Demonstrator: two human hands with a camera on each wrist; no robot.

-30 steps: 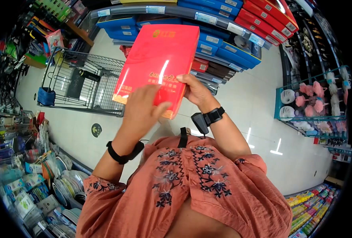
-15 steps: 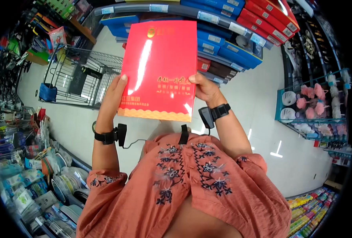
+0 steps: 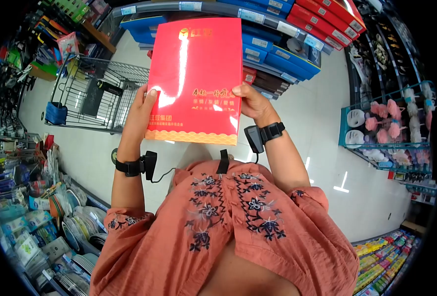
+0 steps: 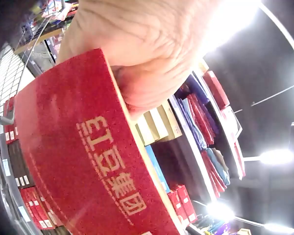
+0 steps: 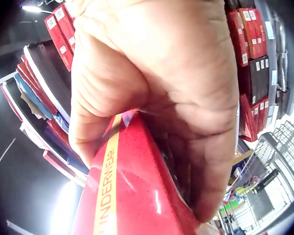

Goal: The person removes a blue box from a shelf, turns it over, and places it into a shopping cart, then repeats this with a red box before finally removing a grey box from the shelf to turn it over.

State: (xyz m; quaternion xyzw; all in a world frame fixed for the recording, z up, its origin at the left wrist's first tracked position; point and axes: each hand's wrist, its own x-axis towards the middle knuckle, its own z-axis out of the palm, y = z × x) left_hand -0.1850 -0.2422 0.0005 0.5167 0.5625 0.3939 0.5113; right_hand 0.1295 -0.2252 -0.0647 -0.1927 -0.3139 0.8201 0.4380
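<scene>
A red box (image 3: 193,69) is held out beyond the shirt (image 3: 154,246), printed face visible, apparently being inspected. Its side edges are clamped by the fingers of the left hand (image 3: 140,106) and right hand (image 3: 255,103). For any turning, an even two-sided grip seems called for.

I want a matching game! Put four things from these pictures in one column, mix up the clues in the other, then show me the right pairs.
1. Red box
2. Shopping cart
3. Shirt
4. Wrist straps

A. Black
B. At the left of the head view
C. Held by the left hand and right hand
D. Coral, embroidered

Pairs: 1-C, 2-B, 3-D, 4-A
</scene>
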